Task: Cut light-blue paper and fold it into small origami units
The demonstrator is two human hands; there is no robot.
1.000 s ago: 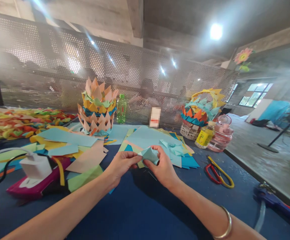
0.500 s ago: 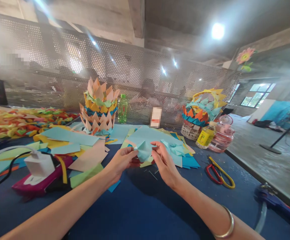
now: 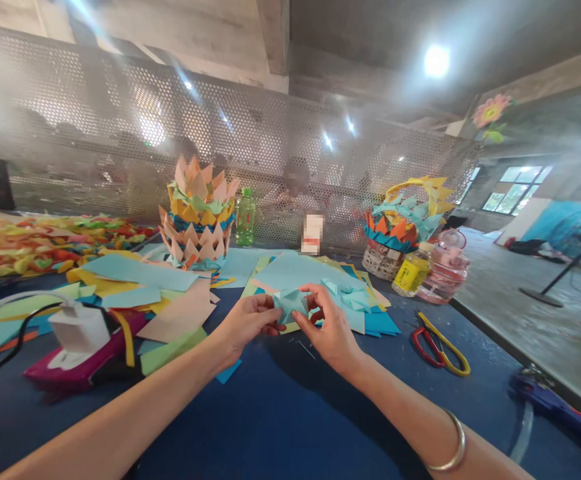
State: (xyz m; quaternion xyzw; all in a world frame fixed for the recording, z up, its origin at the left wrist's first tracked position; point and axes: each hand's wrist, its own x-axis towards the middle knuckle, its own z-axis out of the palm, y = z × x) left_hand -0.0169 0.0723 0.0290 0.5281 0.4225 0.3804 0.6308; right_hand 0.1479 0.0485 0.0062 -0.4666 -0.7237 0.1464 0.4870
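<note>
A small folded piece of light blue paper [image 3: 291,306] is held up between my two hands over the front of the table. My left hand [image 3: 250,321] pinches its left edge with thumb and fingers. On the other side my right hand [image 3: 329,325] grips it, thumb on the front face and fingers behind. Just beyond lie flat sheets of light blue paper [image 3: 290,270], stacked over other colours. More folded light blue pieces [image 3: 350,297] rest on that stack, right of my right hand.
Red-and-yellow-handled scissors [image 3: 440,347] and a blue glue gun [image 3: 555,407] lie at right. A tiered paper basket [image 3: 200,220], green bottle [image 3: 245,220], handled basket [image 3: 385,260], yellow-labelled bottle [image 3: 413,273] and pink jug [image 3: 443,273] stand behind. At left are a power strip [image 3: 65,367] and coloured paper scraps [image 3: 45,243].
The light blue paper has turned and looks more compact, its raised point no longer showing. My right thumb has moved onto its front, and both hands are closer together.
</note>
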